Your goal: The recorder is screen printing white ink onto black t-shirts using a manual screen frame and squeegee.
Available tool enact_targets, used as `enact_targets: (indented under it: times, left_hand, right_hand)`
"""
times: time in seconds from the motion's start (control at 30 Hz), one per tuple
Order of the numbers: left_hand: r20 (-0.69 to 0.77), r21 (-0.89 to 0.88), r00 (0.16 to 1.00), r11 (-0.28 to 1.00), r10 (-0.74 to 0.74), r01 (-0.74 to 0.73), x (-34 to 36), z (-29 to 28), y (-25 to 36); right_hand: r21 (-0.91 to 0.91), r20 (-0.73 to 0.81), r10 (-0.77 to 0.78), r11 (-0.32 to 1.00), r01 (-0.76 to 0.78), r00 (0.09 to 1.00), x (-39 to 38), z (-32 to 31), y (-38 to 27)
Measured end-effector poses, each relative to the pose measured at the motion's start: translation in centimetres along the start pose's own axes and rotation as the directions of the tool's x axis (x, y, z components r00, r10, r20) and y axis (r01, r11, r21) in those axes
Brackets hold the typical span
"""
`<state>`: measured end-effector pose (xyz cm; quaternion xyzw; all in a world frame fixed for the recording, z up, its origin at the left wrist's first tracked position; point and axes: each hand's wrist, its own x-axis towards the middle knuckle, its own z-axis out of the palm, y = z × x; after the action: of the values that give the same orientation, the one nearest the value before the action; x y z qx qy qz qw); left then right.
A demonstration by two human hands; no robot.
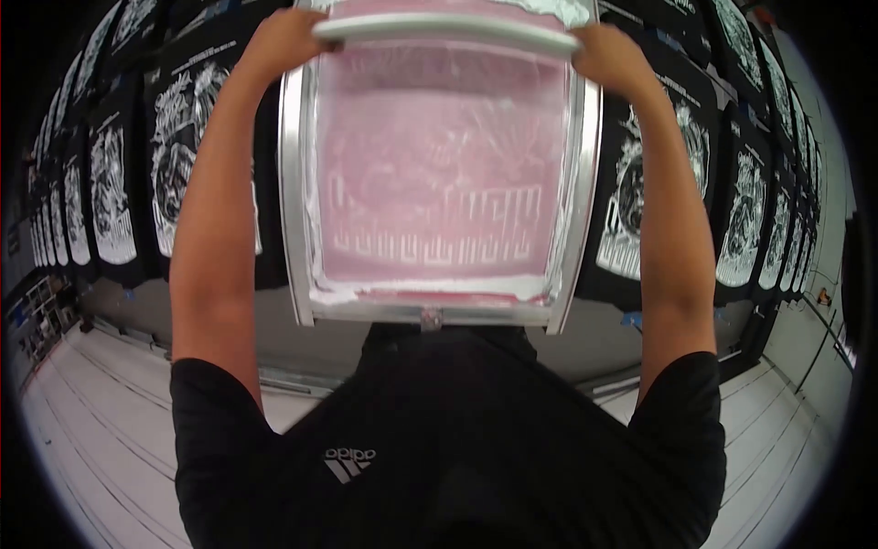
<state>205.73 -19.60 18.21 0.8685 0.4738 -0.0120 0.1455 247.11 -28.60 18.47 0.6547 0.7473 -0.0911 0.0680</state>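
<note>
Black shirt (457,430), pale chest logo (349,465); hands (285,41) (608,55) grip white bar (448,30).

In the left grip (288,41), a pale bar (448,30) is looking smooth; below, a metal frame (294,192) is gleaming around a glossy pink screen (412,160); leftward, black cloth (201,43) is looking matt.

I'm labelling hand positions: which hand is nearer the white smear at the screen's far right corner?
Right. The right hand grips the right end of the squeegee, just below the smear in the picture; the left hand is at the other end, across the screen.
</note>
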Motion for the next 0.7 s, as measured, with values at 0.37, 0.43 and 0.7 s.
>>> enact_targets:
  times: [0.37, 0.43, 0.7]
  left_hand:
    - [-0.088, -0.218, 0.996, 0.976, -0.025, 0.005, -34.1, 9.7, 12.8]
    - [-0.054, -0.236, 0.998, 0.972, -0.035, 0.022, -34.1, 9.8, 12.6]
    - [-0.258, -0.139, 0.966, 0.99, -0.035, -0.001, -31.2, 14.1, 10.7]
  right_hand:
    - [0.266, 0.109, 0.048, 0.961, -0.076, 0.993, -33.8, 7.4, -14.9]
    - [0.29, 0.212, 0.031, 0.952, -0.094, 0.977, -33.2, 7.1, -14.4]
    - [0.209, -0.084, 0.037, 0.978, -0.018, 0.996, -31.3, 10.2, -14.2]
